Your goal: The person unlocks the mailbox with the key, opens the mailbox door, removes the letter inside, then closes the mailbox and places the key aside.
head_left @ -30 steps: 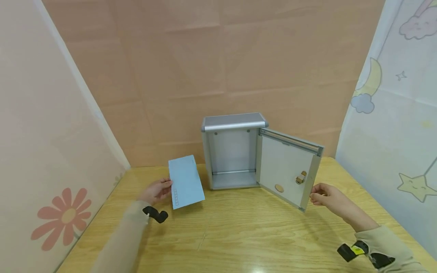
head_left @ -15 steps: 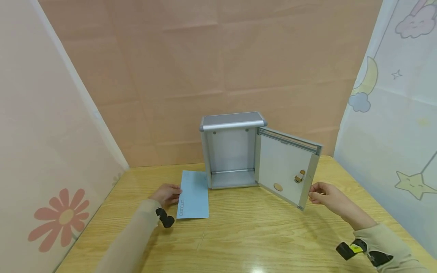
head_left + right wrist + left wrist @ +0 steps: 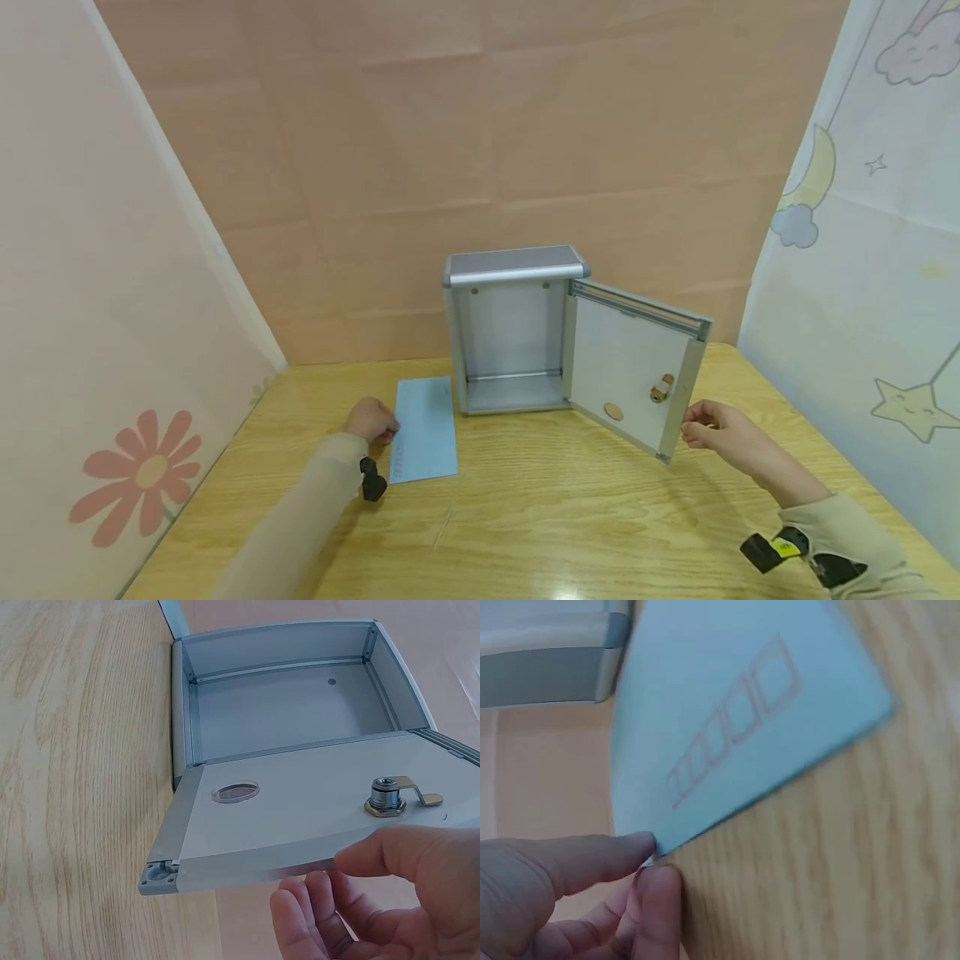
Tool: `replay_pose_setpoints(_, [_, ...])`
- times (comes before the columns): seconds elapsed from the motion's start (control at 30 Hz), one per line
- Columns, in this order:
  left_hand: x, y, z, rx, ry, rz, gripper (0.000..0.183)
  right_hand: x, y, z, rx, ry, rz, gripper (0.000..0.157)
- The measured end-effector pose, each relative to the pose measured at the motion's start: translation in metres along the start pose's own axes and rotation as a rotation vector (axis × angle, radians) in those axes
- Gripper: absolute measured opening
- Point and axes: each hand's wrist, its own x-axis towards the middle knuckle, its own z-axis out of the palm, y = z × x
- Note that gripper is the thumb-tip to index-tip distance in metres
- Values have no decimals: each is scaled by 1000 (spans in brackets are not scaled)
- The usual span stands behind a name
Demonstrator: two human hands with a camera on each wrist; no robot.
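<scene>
A light blue envelope [image 3: 425, 429] with a row of small red boxes lies close over the table, left of a metal mailbox [image 3: 517, 265]. My left hand [image 3: 372, 422] pinches its left edge between thumb and fingers; the left wrist view shows the thumb on top of the envelope [image 3: 705, 712]. The mailbox stands upright with its door [image 3: 626, 367] swung out to the right, and its inside shows bare. My right hand [image 3: 716, 429] holds the door's free edge, thumb on the inner side. In the right wrist view a cam lock [image 3: 386, 796] sits near that edge.
The wooden table [image 3: 525, 508] runs back to an orange-brown backdrop [image 3: 375, 167]. Pale printed sheets hang at both sides, the left sheet [image 3: 112, 292] with a red flower. A small oval window [image 3: 613, 412] sits low in the door.
The envelope has come down from a raised, tilted position to lie lower beside the mailbox, moving slightly right with my left hand. My right hand and the door stay in place.
</scene>
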Motion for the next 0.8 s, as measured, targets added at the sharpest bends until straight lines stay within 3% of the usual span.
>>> replay_pose_setpoints(0.23, [5, 9, 3, 378, 11, 103, 24, 1, 1, 0, -17, 2, -12, 25])
replay_pose_setpoints(0.4, [1, 21, 10, 575, 63, 170, 18, 1, 2, 0, -15, 4, -4, 26])
replay_pose_setpoints(0.53, [-5, 39, 16, 609, 112, 187, 5, 1, 1, -1, -15, 4, -5, 26])
replay_pose_setpoints(0.6, [-4, 48, 18, 471, 106, 228, 9, 0, 1, -1, -10, 6, -3, 26])
replay_pose_setpoints(0.63, [-3, 53, 19, 340, 68, 252, 13, 0, 1, 0, -6, 5, -3, 26])
replay_pose_setpoints(0.73, [1, 62, 25, -123, -117, 298, 28, -1, 1, 1, 8, 5, 4, 26])
replay_pose_setpoints(0.8, [3, 65, 31, -367, -236, 270, 38, -1, 1, 2, 20, 2, 4, 26])
